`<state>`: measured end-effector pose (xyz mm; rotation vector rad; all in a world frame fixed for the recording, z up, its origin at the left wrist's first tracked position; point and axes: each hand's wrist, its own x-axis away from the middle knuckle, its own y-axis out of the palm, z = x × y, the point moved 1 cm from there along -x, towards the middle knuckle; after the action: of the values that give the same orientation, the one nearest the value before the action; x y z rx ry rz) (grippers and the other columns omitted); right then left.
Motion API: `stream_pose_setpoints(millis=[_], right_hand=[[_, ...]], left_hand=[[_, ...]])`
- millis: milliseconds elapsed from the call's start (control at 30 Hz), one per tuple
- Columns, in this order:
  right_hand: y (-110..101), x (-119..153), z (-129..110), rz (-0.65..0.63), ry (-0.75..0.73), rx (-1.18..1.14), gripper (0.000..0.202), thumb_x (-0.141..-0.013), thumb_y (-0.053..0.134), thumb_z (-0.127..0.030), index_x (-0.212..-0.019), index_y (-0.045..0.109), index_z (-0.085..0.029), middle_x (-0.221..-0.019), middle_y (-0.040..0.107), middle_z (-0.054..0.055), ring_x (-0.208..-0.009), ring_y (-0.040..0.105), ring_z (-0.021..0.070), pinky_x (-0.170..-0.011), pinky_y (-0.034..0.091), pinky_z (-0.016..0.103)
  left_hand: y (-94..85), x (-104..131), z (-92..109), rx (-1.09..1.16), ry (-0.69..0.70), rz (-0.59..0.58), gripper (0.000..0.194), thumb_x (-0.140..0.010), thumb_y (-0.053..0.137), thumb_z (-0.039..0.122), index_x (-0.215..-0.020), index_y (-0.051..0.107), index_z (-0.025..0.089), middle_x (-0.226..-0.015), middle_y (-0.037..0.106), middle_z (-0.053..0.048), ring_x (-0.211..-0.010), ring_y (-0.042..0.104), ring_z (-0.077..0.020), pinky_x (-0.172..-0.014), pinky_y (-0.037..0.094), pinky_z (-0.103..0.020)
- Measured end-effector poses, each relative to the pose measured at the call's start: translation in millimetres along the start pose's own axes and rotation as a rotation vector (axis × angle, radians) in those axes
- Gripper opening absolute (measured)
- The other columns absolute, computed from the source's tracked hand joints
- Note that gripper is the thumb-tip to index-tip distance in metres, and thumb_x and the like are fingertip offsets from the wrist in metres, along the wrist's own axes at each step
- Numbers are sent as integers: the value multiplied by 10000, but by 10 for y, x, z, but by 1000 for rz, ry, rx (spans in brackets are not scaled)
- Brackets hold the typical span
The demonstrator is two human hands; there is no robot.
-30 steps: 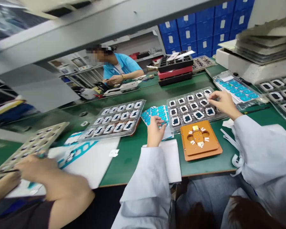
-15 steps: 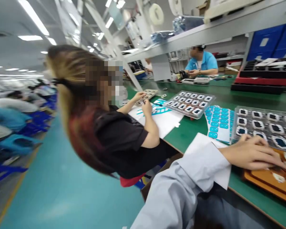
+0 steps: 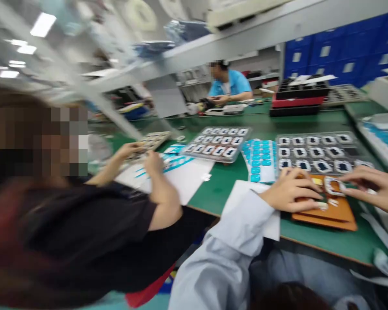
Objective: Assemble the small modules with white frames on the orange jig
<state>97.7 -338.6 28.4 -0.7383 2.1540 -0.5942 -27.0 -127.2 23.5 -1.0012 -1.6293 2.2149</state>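
Note:
My left hand (image 3: 292, 191) lies over the left part of an orange board (image 3: 330, 215), its fingers stretched out and slightly bent. A small white piece, too blurred to name, is by its fingertips. My right hand (image 3: 378, 187) pinches the edge of a white ring-shaped frame (image 3: 334, 186) above the board's upper right part. More small white bits lie on the board below the frame. Just behind, a clear plastic tray (image 3: 352, 150) carries rows of white frames with dark middles; one pocket at its right shows dark without a frame.
Blue-and-white sticker sheets (image 3: 258, 159) lie left of the tray. A second filled tray (image 3: 216, 144) stands farther left. A co-worker in a dark top (image 3: 116, 224) sits close on my left, hands over white paper. Another person in blue (image 3: 231, 86) sits opposite. Black and red trays (image 3: 297, 99) are stacked behind.
The view has swung right, bringing my right hand and the white frame into sight. My left hand stays on the orange board.

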Motion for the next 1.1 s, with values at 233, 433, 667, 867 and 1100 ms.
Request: stream_pose_setpoints(millis=[233, 433, 667, 867, 1100], right_hand=[[-108, 37, -99, -32, -175, -19, 267, -788, 750, -494, -838, 744, -232, -960, 712, 84, -897, 681, 226, -825, 557, 393], [-104, 86, -65, -83, -190, 22, 224, -796, 770, -414, -893, 744, -214, -1113, 729, 95, -962, 692, 232, -894, 512, 416], [-60, 90, -107, -52, -211, 0, 218, -800, 770, -414, -934, 772, -241, -1055, 753, 76, -924, 693, 227, -812, 515, 393], [149, 141, -209, -12, -307, 20, 206, -798, 775, -400, -955, 782, -267, -1096, 742, 65, -857, 579, 213, -783, 526, 403], [217, 163, -235, 0, -334, 42, 172, -828, 752, -355, -954, 780, -240, -1105, 740, 58, -897, 565, 225, -819, 533, 417]], left_hand=[[-54, 33, -77, 169, -14, 99, 249, -930, 541, 372, -976, 762, 267, -1062, 746, -37, -1100, 515, -255, -992, 372, -453], [-76, 39, -55, 188, -5, 108, 219, -918, 548, 328, -979, 747, 261, -1119, 737, -32, -1123, 524, -265, -996, 399, -474], [-70, 32, -38, 241, -98, 167, 152, -877, 603, 351, -845, 713, 251, -1085, 746, -41, -1120, 548, -265, -1003, 423, -481], [-86, 31, -51, 227, -182, 355, 237, -793, 734, 419, -964, 699, 258, -1044, 739, -41, -1054, 557, -254, -963, 457, -455], [-41, 44, -64, 217, -256, 245, 445, -768, 723, 512, -1129, 692, 255, -1150, 703, -61, -1134, 511, -289, -1017, 407, -485]])
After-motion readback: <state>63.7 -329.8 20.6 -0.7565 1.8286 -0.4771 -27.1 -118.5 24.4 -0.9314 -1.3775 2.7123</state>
